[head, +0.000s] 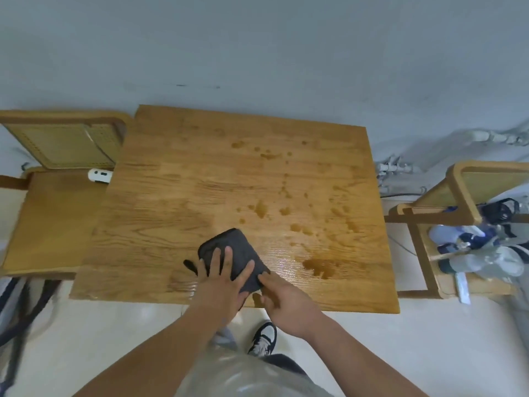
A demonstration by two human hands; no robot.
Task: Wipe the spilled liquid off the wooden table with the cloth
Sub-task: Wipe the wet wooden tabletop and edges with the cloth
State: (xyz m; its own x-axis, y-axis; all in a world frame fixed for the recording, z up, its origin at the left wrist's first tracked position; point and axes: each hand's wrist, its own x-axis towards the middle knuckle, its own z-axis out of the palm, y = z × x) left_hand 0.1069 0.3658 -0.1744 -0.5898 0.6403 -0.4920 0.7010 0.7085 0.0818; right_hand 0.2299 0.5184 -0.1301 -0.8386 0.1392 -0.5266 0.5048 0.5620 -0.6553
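tbl (171,196) x1, cloth (239,247) x1, chairs (51,219) (458,179) x2

1. The cloth (233,253) lies on the table (177,202) near its front edge, under my left hand (220,285).
2. My right hand (286,302) touches its near right corner.
3. Spilled liquid (319,266) lies right of and behind it.
4. A chair (51,219) stands left of the table.

A dark grey folded cloth (239,250) lies flat near the front edge of a square wooden table (171,202). Spilled liquid (319,266) pools just to its right, with droplets (261,209) scattered farther back.
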